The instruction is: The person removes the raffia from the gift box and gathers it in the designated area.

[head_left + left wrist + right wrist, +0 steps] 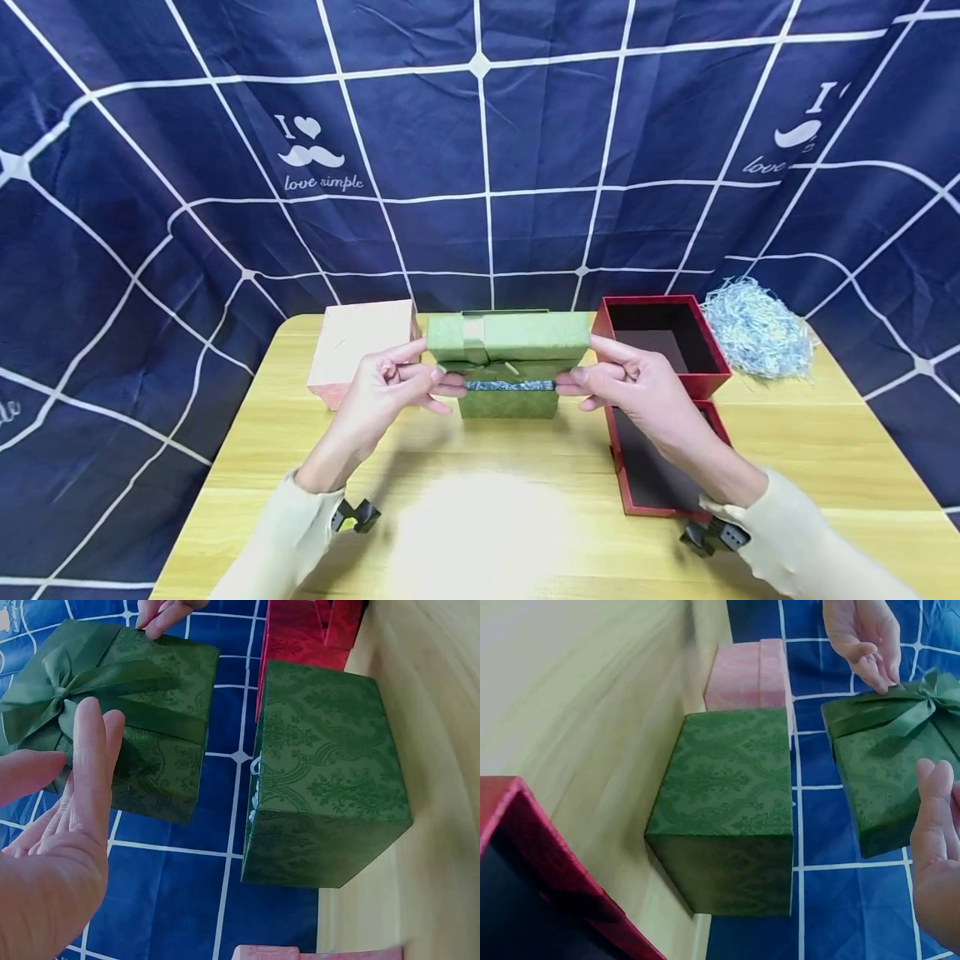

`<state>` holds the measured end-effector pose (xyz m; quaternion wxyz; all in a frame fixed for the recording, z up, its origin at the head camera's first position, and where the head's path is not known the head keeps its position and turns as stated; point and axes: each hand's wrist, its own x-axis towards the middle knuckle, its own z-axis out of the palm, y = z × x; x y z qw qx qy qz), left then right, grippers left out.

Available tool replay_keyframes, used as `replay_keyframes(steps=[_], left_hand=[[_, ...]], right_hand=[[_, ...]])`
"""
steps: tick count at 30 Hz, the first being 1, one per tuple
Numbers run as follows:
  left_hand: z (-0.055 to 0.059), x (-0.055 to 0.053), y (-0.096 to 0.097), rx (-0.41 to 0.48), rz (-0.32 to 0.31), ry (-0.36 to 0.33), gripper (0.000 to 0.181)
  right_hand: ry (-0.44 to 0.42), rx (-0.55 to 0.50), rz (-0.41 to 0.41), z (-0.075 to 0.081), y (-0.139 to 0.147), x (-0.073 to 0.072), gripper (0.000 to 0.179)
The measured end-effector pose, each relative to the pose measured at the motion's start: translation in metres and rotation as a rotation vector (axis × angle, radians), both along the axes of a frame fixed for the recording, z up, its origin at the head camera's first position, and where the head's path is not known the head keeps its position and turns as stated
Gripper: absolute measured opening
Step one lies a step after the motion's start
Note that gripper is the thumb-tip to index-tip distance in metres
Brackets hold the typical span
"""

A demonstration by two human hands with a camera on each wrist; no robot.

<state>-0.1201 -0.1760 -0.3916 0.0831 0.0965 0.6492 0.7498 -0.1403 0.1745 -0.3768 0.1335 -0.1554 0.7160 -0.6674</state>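
A green patterned gift box lid (pixel 532 335) with a ribbon bow is held up between both hands, over the green box base (pixel 510 405). My left hand (pixel 390 379) pinches the lid's left end, and my right hand (pixel 637 379) pinches its right end. Blue shredded paper (pixel 510 385) shows in the base's mouth below the lid. In the left wrist view a gap separates the lid (pixel 165 705) from the base (pixel 322 742). The right wrist view also has the lid (pixel 877 765) apart from the base (pixel 724 776).
To the left stands a pink box (pixel 363 342) with its lid on. On the right are an open red box (pixel 693 379) and, in front of it, its red lid (pixel 633 510) lying hollow side up. A heap of pale blue shredded paper (pixel 757 329) lies at the table's back right corner.
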Motion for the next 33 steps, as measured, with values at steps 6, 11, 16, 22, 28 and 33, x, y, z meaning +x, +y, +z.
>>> replay_keyframes(steps=[6, 11, 16, 22, 28, 33], left_hand=[[-0.002, 0.012, -0.005, -0.03, -0.057, 0.016, 0.06], [-0.004, 0.022, -0.004, 0.016, -0.073, 0.031, 0.044], [-0.011, 0.031, 0.0, -0.046, 0.008, -0.013, 0.04], [-0.018, 0.041, 0.001, -0.105, -0.002, 0.022, 0.034], [-0.026, 0.051, 0.0, -0.105, -0.048, -0.002, 0.037], [-0.034, 0.057, 0.002, -0.064, -0.094, -0.017, 0.04]], right_hand=[[0.013, -0.019, 0.034, -0.005, 0.005, 0.009, 0.057], [0.009, -0.07, 0.028, -0.009, 0.008, 0.018, 0.042], [-0.062, -0.059, -0.002, -0.012, 0.008, 0.026, 0.04], [-0.061, -0.076, 0.024, -0.021, 0.01, 0.036, 0.038], [0.0, 0.024, 0.014, -0.031, 0.011, 0.047, 0.034], [0.022, 0.105, 0.006, -0.036, 0.01, 0.056, 0.038]])
